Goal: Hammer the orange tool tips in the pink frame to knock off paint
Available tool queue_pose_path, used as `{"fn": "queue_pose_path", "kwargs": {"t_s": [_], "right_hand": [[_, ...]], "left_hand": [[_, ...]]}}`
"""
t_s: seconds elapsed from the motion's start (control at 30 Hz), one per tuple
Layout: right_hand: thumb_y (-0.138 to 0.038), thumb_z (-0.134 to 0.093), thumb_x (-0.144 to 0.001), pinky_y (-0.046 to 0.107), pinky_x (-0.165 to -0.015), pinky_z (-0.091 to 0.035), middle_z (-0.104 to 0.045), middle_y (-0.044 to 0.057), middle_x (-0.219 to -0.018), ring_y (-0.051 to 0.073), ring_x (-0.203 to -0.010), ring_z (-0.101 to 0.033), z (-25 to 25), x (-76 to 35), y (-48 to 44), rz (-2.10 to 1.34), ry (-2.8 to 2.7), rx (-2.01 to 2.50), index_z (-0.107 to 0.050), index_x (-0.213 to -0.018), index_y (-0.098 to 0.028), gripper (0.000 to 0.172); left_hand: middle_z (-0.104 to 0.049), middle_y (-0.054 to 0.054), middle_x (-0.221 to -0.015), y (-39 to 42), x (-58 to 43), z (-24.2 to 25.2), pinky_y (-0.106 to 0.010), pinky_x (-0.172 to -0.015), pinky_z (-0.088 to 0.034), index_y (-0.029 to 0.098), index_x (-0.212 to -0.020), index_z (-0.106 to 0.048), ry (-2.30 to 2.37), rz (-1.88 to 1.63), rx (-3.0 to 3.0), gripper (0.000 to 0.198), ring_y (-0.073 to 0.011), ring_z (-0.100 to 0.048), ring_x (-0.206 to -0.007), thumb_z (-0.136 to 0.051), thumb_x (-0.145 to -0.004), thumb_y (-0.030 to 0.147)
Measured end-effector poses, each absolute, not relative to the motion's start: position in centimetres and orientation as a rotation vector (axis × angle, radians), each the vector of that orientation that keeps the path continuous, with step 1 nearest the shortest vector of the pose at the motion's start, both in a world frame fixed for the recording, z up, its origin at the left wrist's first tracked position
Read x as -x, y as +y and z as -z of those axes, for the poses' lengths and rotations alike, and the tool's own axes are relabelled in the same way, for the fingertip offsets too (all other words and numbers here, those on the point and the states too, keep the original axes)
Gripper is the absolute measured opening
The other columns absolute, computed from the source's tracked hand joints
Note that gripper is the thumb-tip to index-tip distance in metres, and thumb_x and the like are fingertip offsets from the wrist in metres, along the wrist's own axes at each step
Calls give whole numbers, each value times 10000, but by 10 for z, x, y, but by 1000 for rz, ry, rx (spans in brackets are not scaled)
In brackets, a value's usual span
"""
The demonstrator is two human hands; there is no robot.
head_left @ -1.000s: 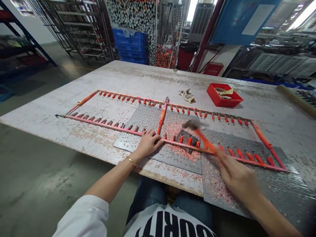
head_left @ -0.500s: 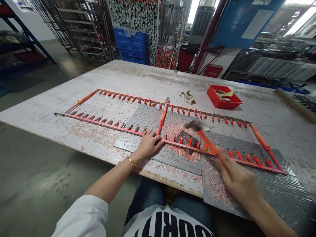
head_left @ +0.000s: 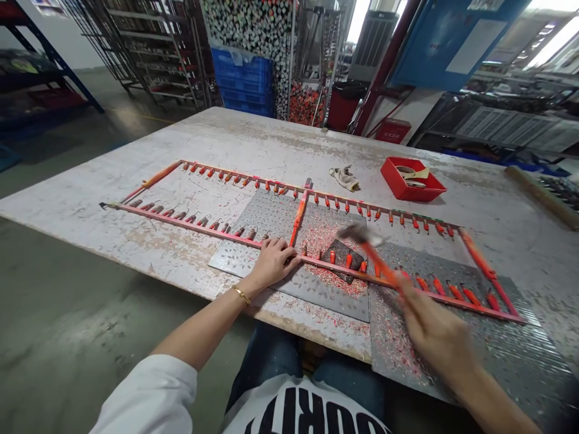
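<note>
While the left hand (head_left: 274, 262) lies flat and open on the near rail of a pink-coated metal rack (head_left: 194, 226), holding nothing and only pressing down, the right hand (head_left: 434, 328) makes a narrow grip around the orange handle of a hammer (head_left: 359, 234). Both are blurred by motion, with the hammer's head above the rack's near rail. The rack lies flat on the worktop (head_left: 253, 138), a long rectangular frame with rows of small orange-tipped pieces along its rails. Its near rail crosses two perforated steel plates (head_left: 257, 223), and a dark pad (head_left: 341, 256) lies under the rail between the hands. Pink and orange chips (head_left: 332, 283) are heavily scattered over the plates and around the pad. The step in hand looks like hammering the coating off the rack, one stretch of rail at a time, judging by those chips. The next move seems to call for the left hand to keep the rail pinned while the hammer's head strikes close to the pad. Farther off, a cloth glove (head_left: 344, 178) and a red tray (head_left: 412, 187) sit on the worktop beyond the rack.
</note>
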State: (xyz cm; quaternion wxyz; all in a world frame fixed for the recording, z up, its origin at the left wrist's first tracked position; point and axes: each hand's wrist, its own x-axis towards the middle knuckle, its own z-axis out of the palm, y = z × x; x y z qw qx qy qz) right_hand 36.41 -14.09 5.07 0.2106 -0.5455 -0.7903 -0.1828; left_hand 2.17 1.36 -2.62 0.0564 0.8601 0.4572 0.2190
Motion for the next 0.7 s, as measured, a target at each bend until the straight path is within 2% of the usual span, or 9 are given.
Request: {"fn": "queue_pose_path", "kwargs": {"t_s": [0.07,0.13,0.23,0.3,0.37,0.47,0.53,0.6,0.7], "right_hand": [[-255,-424,-1036,237,-502,-489,-782,-11,-858,142,-559,-672,-32,-367,-140,401,-2344,1609,-340,-1617,-373,599],[-284,-412,-1039,249,-501,-496,-786,-5,-890,153,-586,-687,-30,-371,-140,374,-2402,1706,-413,-1582,-378,551],[-270,-461,-1038,268,-531,-500,-795,1,-1010,161,-634,-707,-56,-373,-141,448,-2381,1670,-359,-1605,-379,586],[-227,-510,-1027,277,-636,-528,-787,15,-1094,167,-730,-734,-75,-371,-141,480,-2281,1588,-296,-1631,-368,656],[-191,-563,-1004,280,-718,-531,-787,32,-1081,169,-769,-736,-79,-368,-140,528,-2167,1519,-254,-1650,-334,731],[-194,-562,-1002,264,-622,-503,-783,7,-904,147,-627,-689,-53,-366,-139,569,-2241,1501,-204,-1666,-290,760],[-249,-470,-1043,262,-514,-466,-754,-25,-788,144,-522,-646,-31,-368,-138,561,-2403,1589,-295,-1640,-325,626],[-271,-412,-1062,273,-511,-486,-782,-1,-891,161,-573,-685,-21,-371,-138,513,-2441,1660,-367,-1612,-312,554],[-276,-446,-1058,268,-522,-495,-794,-2,-1006,167,-654,-723,-39,-374,-138,452,-2380,1674,-317,-1627,-338,586]], "left_hand": [[-647,-73,-1022,14,-22,27,-458,-975,-342,254,-1038,-726,1385,-659,-2607,385,-250,-544,-1020,-471,-1035,542],[-643,-70,-1016,14,-22,27,-457,-967,-342,258,-1030,-725,1379,-656,-2608,376,-252,-537,-1015,-475,-1033,539],[-642,-70,-1027,14,-22,27,-454,-967,-341,253,-1021,-723,1387,-661,-2608,373,-254,-535,-1021,-483,-1030,538],[-644,-72,-1035,14,-23,26,-453,-971,-340,246,-1020,-723,1390,-659,-2609,379,-253,-538,-1027,-482,-1030,539],[-644,-73,-1037,14,-23,26,-454,-972,-340,243,-1023,-724,1384,-650,-2613,387,-254,-538,-1024,-479,-1031,542],[-641,-76,-1022,13,-22,26,-460,-973,-342,245,-1026,-729,1381,-657,-2605,395,-253,-534,-1006,-475,-1030,547],[-640,-77,-1015,13,-23,26,-460,-973,-345,250,-1028,-730,1379,-661,-2601,393,-252,-532,-999,-471,-1032,546],[-641,-76,-1019,13,-23,26,-457,-969,-351,254,-1031,-729,1375,-652,-2608,386,-252,-532,-1003,-472,-1032,542],[-641,-76,-1017,13,-23,26,-456,-964,-354,255,-1037,-729,1376,-650,-2604,376,-256,-532,-1008,-483,-1028,539]]}}
